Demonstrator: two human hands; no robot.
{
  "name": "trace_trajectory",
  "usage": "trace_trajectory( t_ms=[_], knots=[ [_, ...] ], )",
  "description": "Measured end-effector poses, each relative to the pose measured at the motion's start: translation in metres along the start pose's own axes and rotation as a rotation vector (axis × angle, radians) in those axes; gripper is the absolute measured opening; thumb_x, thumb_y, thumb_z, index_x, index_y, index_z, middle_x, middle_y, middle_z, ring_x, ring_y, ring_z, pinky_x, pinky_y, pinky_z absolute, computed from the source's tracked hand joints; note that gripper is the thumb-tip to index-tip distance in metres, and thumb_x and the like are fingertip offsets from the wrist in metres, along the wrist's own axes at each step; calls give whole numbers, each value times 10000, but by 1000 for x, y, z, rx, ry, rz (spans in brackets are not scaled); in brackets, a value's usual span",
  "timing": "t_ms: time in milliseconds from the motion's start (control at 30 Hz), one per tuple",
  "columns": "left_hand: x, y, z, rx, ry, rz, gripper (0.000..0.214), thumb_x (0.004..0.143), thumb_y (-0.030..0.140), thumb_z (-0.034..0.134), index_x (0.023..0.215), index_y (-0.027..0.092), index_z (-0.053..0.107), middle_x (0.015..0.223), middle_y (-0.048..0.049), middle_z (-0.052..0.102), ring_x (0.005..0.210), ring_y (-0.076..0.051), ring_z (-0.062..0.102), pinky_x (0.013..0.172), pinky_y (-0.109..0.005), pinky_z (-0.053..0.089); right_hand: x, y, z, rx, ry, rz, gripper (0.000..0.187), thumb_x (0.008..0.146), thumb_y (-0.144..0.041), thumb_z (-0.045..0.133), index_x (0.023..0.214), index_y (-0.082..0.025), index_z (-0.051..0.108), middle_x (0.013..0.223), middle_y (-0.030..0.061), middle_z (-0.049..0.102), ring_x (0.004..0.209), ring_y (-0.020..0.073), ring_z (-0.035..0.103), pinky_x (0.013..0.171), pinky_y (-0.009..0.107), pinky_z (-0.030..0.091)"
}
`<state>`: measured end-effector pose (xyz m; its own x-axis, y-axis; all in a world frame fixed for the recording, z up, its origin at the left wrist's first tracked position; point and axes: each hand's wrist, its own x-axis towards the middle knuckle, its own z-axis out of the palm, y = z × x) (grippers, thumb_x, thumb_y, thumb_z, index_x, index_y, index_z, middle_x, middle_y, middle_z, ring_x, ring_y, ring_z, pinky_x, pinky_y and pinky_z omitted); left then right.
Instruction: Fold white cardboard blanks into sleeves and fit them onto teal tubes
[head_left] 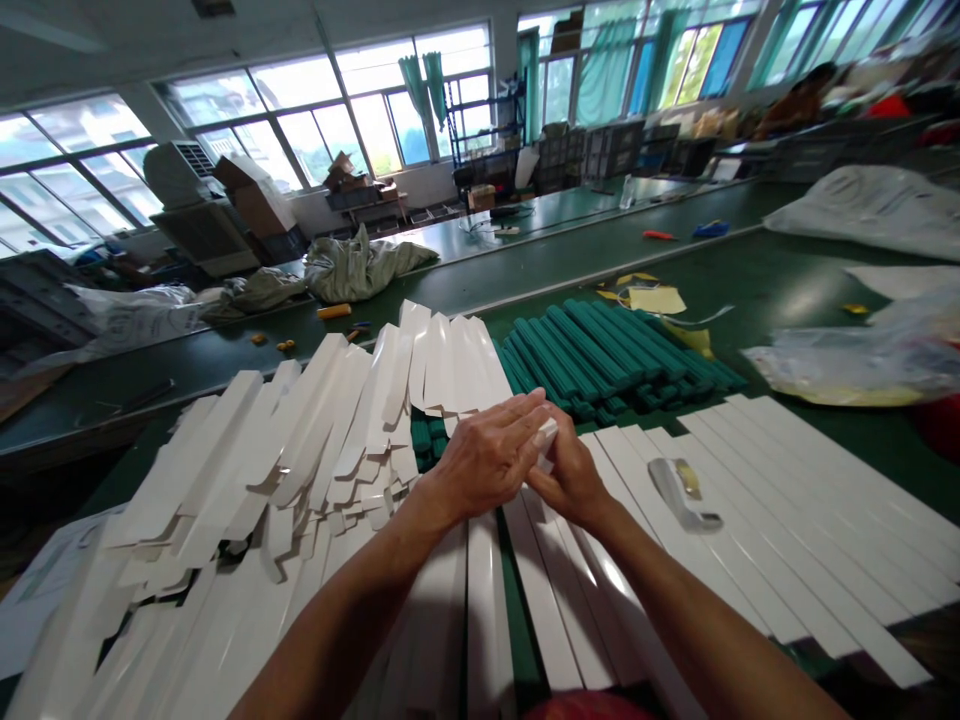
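Note:
My left hand (482,452) and my right hand (576,468) meet in the middle, closed around a narrow white carton (547,434). Only a small white end of it shows between them; my fingers hide the rest. The left fingers lie straight and pressed together along it, and the right fingers curl round its other side. Left of my hands, unfolded white cartons (307,450) are heaped with flaps sticking up. Long closed white cartons (787,510) lie side by side on the right. Dark green bundled sticks (600,350) are piled just beyond my hands.
A tape dispenser (684,495) rests on the right-hand cartons. Clear plastic bags (855,365) and a large white sack (870,210) lie farther right on the green table (517,270). A crumpled sack (360,265) and an orange-handled tool (334,311) are at the back left.

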<state>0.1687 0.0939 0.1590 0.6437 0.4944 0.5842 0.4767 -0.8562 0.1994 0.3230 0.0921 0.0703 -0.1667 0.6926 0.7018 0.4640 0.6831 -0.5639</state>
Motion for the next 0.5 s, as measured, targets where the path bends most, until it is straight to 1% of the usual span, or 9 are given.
trace_trajectory(
  t_ms=[67,133,200,267,333,400,500],
  knots=[
    [-2,2,3,57,-16,3,355,989,203,359,1266,92,549,1355,-147,579,1321,-190,496,1119,-382,433,1,-1,-1,1,-3,-1,693,830,-236,565,1441,-156,247,1309,194,527,1099,289,621,870,417,562],
    [-4,5,7,159,-33,-8,374,981,202,357,1297,89,522,1394,-157,540,1349,-222,463,1110,-431,437,3,-1,-1,-9,-4,2,693,833,-253,568,1441,-153,250,1303,197,527,1084,291,626,865,419,563],
    [-7,7,10,262,-58,-15,403,969,210,374,1330,74,490,1424,-179,501,1367,-267,434,1080,-475,457,4,-2,-2,-15,-6,5,695,838,-275,572,1441,-149,251,1294,200,529,1074,293,627,862,420,563],
    [-9,8,11,339,-97,12,431,953,204,393,1348,50,467,1430,-201,486,1369,-306,426,1046,-496,478,4,-2,-2,-3,-12,2,701,846,-294,577,1446,-148,244,1285,200,530,1063,287,628,863,418,563],
    [-10,6,10,388,-136,56,444,938,184,403,1349,24,458,1426,-220,483,1360,-329,432,1031,-504,483,4,-1,-3,10,-22,-20,718,845,-296,587,1453,-150,234,1283,197,527,1064,284,624,872,419,560],
    [-11,4,8,396,-160,90,449,933,169,398,1350,8,450,1425,-226,481,1361,-325,430,1043,-493,475,4,1,-3,16,-34,-40,724,843,-288,588,1457,-153,229,1292,194,517,1094,289,606,888,427,553],
    [-12,1,9,368,-157,82,465,939,164,382,1378,14,417,1446,-217,461,1381,-303,405,1068,-472,462,5,5,-1,17,-47,-47,717,846,-274,584,1456,-155,226,1286,190,511,1138,292,580,915,430,540]
  ],
)
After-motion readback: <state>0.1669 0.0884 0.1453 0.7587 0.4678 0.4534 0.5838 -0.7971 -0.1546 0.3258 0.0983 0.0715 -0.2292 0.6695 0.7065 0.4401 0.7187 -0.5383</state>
